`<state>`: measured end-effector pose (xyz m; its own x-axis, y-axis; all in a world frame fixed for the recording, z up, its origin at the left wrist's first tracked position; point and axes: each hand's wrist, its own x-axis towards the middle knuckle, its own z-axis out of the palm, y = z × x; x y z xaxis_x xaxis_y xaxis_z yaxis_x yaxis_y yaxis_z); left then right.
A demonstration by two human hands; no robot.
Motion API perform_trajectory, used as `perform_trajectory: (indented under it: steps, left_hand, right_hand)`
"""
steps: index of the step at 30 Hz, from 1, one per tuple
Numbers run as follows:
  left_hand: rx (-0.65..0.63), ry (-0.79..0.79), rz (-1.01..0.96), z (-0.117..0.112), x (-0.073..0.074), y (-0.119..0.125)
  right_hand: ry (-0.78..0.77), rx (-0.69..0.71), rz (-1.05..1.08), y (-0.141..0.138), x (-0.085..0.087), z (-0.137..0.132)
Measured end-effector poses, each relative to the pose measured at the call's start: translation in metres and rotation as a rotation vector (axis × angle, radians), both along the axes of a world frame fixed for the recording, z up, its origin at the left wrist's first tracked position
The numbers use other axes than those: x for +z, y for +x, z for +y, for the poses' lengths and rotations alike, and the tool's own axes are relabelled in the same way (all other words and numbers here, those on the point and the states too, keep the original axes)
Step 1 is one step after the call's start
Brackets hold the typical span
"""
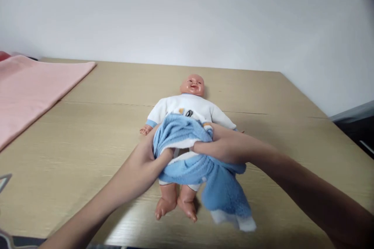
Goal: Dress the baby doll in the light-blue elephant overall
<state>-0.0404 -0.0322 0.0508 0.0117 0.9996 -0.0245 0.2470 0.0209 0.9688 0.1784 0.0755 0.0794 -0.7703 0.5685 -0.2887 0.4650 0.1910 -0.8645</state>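
Note:
A baby doll [193,85] lies on its back on the wooden table, head away from me, bare feet towards me. It wears a white long-sleeved top [189,103] with blue cuffs. Above its belly and legs I hold a bunched blue garment [187,126] with white trim. My left hand [149,155] grips the left side of its gathered opening, thumb inside. On the other side my right hand [222,144] grips it too, thumb tucked into the opening. Part of the garment with white-trimmed ends hangs down at the right. The fingers behind the cloth are hidden.
A pink cloth [35,89] lies flat on the left of the table [117,81]. A white wall [187,15] stands behind the table. Something dark [356,128] is beyond the right edge. A pale curved outline shows at the lower left.

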Motion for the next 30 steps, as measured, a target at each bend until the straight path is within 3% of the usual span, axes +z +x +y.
perform_trajectory:
  steps: [2,5,10,16,22,26,30]
  left_hand:
    - [-0.026,-0.091,0.018,-0.019,-0.011,-0.002]
    - [-0.022,-0.195,0.075,-0.043,-0.028,-0.004]
    - [0.035,-0.222,0.360,-0.078,-0.044,-0.004]
    - [0.014,-0.147,0.533,-0.109,-0.064,-0.007]
    - [-0.064,-0.184,0.542,-0.120,-0.083,-0.012]
    - [-0.057,-0.157,0.391,-0.118,-0.090,-0.017]
    - [-0.051,-0.205,0.147,-0.117,-0.095,-0.020]
  right_hand:
    - [-0.004,0.103,0.014,-0.004,0.000,-0.006]
    - [-0.052,0.129,-0.057,-0.010,-0.005,-0.017]
    - [-0.123,0.178,-0.199,-0.011,-0.020,-0.042]
    - [0.095,0.216,-0.170,-0.011,-0.044,-0.082]
    - [0.347,0.340,-0.376,-0.015,-0.059,-0.107]
    - [0.320,0.223,-0.352,-0.014,-0.062,-0.109]
    - [0.265,0.059,-0.134,-0.009,-0.071,-0.107]
